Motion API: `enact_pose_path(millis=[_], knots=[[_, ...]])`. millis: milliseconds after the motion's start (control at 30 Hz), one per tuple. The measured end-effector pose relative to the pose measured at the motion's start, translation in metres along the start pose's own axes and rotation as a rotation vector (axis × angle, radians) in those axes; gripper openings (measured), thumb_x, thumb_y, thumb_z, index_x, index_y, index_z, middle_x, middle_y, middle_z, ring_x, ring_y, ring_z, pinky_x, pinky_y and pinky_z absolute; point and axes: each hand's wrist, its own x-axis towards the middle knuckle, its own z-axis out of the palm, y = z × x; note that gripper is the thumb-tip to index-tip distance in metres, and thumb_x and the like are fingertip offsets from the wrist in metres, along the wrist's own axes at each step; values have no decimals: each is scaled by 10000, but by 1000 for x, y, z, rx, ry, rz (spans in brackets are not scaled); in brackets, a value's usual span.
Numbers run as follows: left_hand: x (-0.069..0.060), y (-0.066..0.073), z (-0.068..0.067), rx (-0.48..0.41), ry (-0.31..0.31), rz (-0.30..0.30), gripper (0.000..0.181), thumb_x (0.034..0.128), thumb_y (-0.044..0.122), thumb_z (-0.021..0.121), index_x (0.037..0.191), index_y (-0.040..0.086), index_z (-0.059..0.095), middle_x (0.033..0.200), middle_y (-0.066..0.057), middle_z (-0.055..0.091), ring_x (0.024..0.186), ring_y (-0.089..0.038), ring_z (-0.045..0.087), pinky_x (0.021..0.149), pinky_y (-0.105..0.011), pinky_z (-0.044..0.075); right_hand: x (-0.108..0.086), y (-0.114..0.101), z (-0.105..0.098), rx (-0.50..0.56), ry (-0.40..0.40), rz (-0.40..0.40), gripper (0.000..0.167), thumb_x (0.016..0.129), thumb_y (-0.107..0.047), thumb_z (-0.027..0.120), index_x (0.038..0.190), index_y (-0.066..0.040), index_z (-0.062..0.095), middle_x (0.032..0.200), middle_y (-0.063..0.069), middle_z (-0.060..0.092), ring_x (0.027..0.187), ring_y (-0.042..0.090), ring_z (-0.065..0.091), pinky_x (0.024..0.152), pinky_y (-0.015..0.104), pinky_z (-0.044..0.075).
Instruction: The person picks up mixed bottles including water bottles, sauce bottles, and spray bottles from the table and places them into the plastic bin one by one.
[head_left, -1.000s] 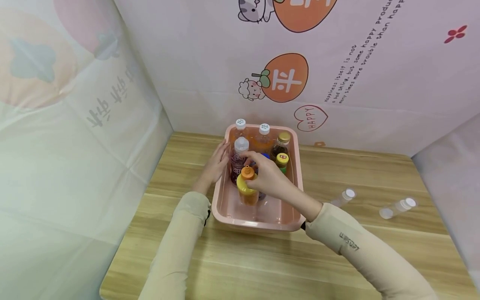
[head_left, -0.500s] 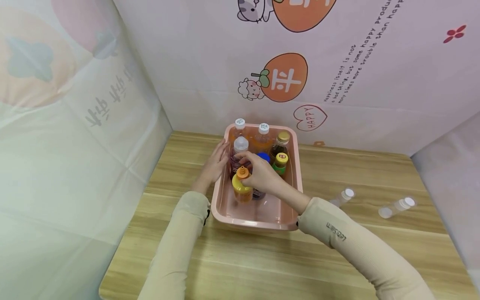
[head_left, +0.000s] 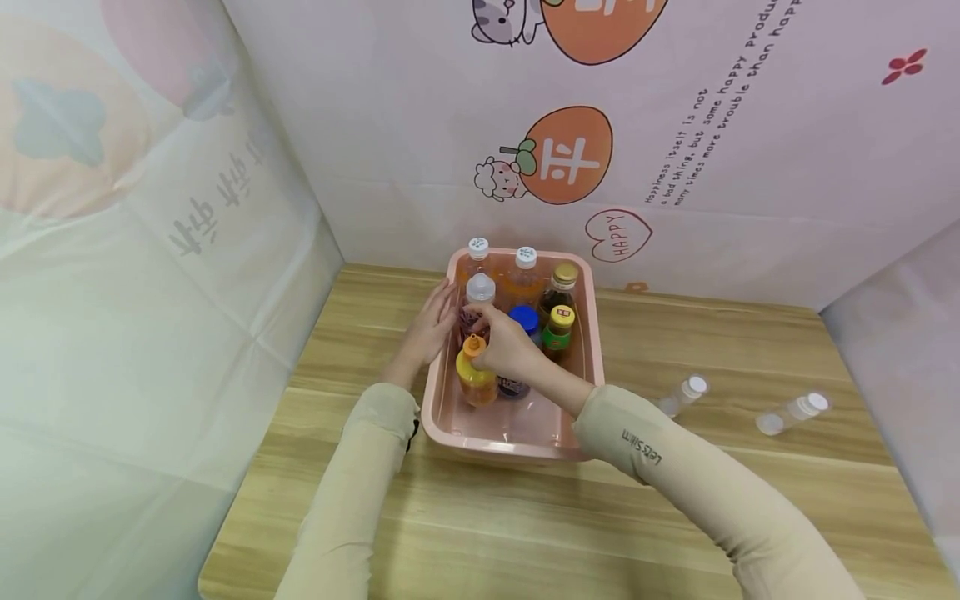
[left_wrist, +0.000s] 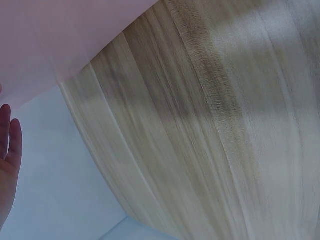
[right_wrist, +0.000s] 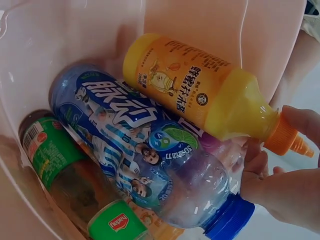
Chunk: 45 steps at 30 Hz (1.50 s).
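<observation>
A bare R hand (head_left: 510,343) pinches the ribbed orange plastic nozzle cap (right_wrist: 281,136) of a round-shouldered yellow plastic squeeze bottle (head_left: 477,387), thumb & finger at the neck. The bottle is inside a rectangular pink plastic tub (head_left: 510,448), near its L wall, on the person's side; whether its base meets the floor, can't tell. The bare L hand (head_left: 429,333), fingers extended & grasping nothing, lies along the tub's L side; how hard it presses, can't tell.

Just R of the squeeze bottle: a clear plastic drink bottle w/ blue label & blue screw cap (right_wrist: 130,145). Behind: a tall dark-liquid bottle w/ translucent domed cap (head_left: 480,290).

Best technique, prob.: lower straight down, base level, & let go only once the floor takes the wt. Pinch the firm cap, not the soft-looking body, w/o twisting, as a turn might loosen it. L palm could brace the tub vs. sliding. Main risk: R knuckles knocking the blue-capped neighbor, so lift fingers clear vertically.
</observation>
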Motion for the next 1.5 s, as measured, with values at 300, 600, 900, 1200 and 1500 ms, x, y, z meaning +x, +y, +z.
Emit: enact_pose_path(millis=[300, 600, 900, 1200, 1500], knots=[[-1, 0, 0, -13, 6, -9, 515, 1030, 295, 311, 1527, 192, 223, 1631, 25, 94, 1477, -313, 191, 1192, -551, 212, 4, 0, 5, 21, 26, 36, 743, 710, 82, 713, 1387, -38, 430, 1143, 178, 621, 950, 283, 603, 695, 251, 505], [-1, 0, -1, 5, 3, -11, 522, 1027, 299, 305, 1531, 202, 210, 1630, 36, 100, 1475, -310, 200, 1195, -540, 213, 8, -1, 7, 36, 8, 119, 692, 712, 77, 704, 1352, -58, 481, 1142, 171, 638, 996, 279, 609, 738, 258, 510], [-1, -1, 0, 8, 7, -1, 528, 1024, 280, 318, 1533, 195, 208, 1630, 12, 109, 1474, -300, 206, 1198, -522, 222, 12, 2, 10, 47, 2, 118, 674, 718, 106, 682, 1346, -46, 488, 1120, 167, 667, 959, 264, 617, 631, 191, 458], [1, -1, 1, 5, 18, 17, 520, 1028, 278, 308, 1529, 169, 222, 1626, -5, 127, 1476, -290, 208, 1206, -499, 221, 14, 3, 13, 6, 16, 95, 665, 721, 110, 686, 1340, -24, 483, 1097, 169, 677, 909, 254, 626, 646, 207, 507], [0, 0, 0, -2, 21, 19, 524, 1022, 270, 305, 1528, 158, 223, 1626, -7, 125, 1477, -285, 204, 1209, -492, 219, 16, 4, 17, 0, 19, 65, 645, 708, 138, 668, 1314, 5, 493, 1040, 171, 680, 866, 239, 617, 643, 197, 487]])
